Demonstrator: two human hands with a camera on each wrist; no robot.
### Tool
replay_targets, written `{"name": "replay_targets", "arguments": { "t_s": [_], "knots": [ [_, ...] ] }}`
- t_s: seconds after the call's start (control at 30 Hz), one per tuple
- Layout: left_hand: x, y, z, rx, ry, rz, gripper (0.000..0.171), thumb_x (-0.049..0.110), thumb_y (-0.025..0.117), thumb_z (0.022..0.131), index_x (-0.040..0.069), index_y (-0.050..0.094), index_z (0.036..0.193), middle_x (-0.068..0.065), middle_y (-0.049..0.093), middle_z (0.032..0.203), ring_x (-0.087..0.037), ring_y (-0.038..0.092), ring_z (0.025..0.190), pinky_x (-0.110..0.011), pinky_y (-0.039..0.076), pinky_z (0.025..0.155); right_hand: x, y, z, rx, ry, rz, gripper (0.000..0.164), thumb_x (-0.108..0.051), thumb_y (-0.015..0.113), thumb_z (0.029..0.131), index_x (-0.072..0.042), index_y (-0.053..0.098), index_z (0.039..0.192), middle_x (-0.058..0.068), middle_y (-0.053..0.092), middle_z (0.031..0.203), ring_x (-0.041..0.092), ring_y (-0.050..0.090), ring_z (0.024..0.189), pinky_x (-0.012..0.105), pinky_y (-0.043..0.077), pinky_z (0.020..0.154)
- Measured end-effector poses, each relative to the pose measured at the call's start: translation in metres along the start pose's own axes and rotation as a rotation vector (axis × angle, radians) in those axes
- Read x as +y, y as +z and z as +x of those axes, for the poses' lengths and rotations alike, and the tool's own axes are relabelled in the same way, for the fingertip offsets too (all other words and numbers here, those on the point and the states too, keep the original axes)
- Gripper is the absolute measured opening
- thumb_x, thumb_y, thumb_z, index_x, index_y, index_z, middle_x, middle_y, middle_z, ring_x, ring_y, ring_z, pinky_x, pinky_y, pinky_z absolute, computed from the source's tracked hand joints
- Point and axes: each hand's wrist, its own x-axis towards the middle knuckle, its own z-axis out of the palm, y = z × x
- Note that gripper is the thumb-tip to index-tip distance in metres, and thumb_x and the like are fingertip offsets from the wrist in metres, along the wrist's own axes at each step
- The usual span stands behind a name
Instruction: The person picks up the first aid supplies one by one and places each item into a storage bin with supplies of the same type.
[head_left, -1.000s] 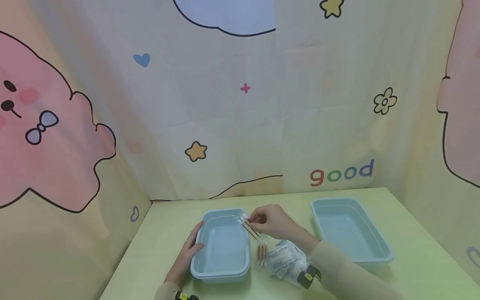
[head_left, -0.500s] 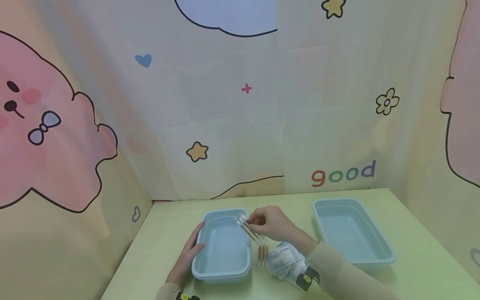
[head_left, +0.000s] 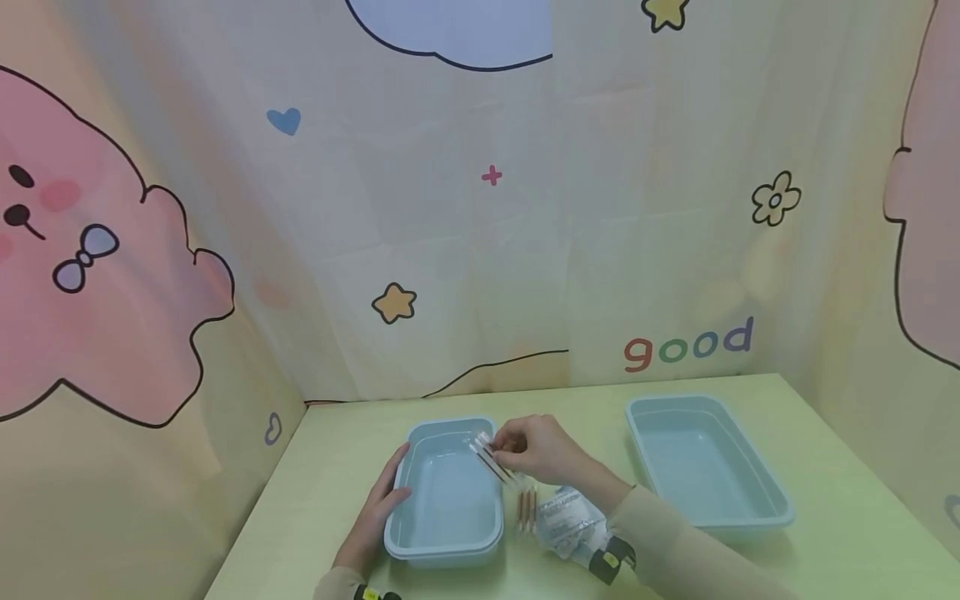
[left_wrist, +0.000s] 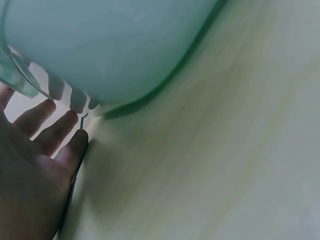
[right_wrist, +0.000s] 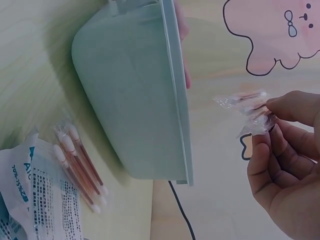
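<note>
My right hand (head_left: 543, 450) pinches several cotton swabs (head_left: 489, 460) with brown sticks in clear wrapping. They slant over the right rim of the near blue basin (head_left: 447, 500); in the right wrist view, thumb and fingertips hold the wrapped swabs (right_wrist: 254, 107) by one end. On the basin's left side, my left hand (head_left: 375, 504) holds the rim, its thumb over the edge and fingers along the outer wall. The left wrist view shows that hand (left_wrist: 40, 155) with fingertips against or close to the wall. Between basin and bag lie several more wrapped swabs (head_left: 527, 510).
A crinkled white-and-clear plastic bag (head_left: 572, 521) with printing lies under the right forearm. A second blue basin (head_left: 701, 467) stands to the right on the pale yellow-green table (head_left: 337, 442). A cartoon-printed cloth (head_left: 487, 250) hangs behind and along both sides.
The right hand and its swabs have shifted slightly left and down at the basin's rim. The left hand keeps its place on the basin. The head view has moved a little.
</note>
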Motion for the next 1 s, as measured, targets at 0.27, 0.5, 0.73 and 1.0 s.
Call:
{"name": "replay_targets", "arguments": {
  "t_s": [0.27, 0.5, 0.73, 1.0],
  "knots": [
    [-0.001, 0.0, 0.001, -0.004, 0.002, -0.004, 0.06, 0.027, 0.048, 0.097, 0.043, 0.026, 0.15, -0.003, 0.014, 0.164, -0.04, 0.016, 0.148, -0.065, 0.029, 0.11, 0.001, 0.005, 0.002, 0.008, 0.004, 0.011, 0.006, -0.015, 0.071, 0.087, -0.012, 0.072, 0.092, -0.009, 0.064, 0.075, 0.003, 0.056, 0.066, 0.019, 0.05, 0.059],
    [-0.002, 0.0, 0.001, -0.002, -0.007, -0.007, 0.06, 0.028, 0.048, 0.097, 0.042, 0.025, 0.151, -0.005, 0.012, 0.164, -0.042, 0.014, 0.148, -0.065, 0.027, 0.11, -0.001, 0.008, 0.002, -0.011, 0.017, 0.044, 0.006, -0.016, 0.07, 0.088, -0.013, 0.072, 0.093, -0.008, 0.064, 0.075, 0.007, 0.057, 0.067, 0.021, 0.05, 0.058],
    [-0.002, 0.0, 0.0, -0.002, -0.001, 0.01, 0.06, 0.026, 0.047, 0.097, 0.041, 0.024, 0.151, -0.006, 0.012, 0.164, -0.042, 0.013, 0.148, -0.066, 0.025, 0.111, -0.001, 0.012, 0.002, -0.01, 0.014, 0.043, 0.006, -0.016, 0.07, 0.088, -0.013, 0.072, 0.093, -0.009, 0.064, 0.074, 0.005, 0.056, 0.065, 0.02, 0.05, 0.057],
    [0.001, 0.0, 0.001, 0.001, 0.01, 0.01, 0.062, 0.025, 0.048, 0.097, 0.04, 0.024, 0.152, -0.005, 0.013, 0.164, -0.041, 0.014, 0.148, -0.066, 0.024, 0.111, -0.003, 0.015, 0.005, -0.003, -0.017, 0.04, 0.006, -0.016, 0.071, 0.088, -0.011, 0.072, 0.092, -0.008, 0.065, 0.074, 0.003, 0.056, 0.064, 0.019, 0.05, 0.057]
  ]
}}
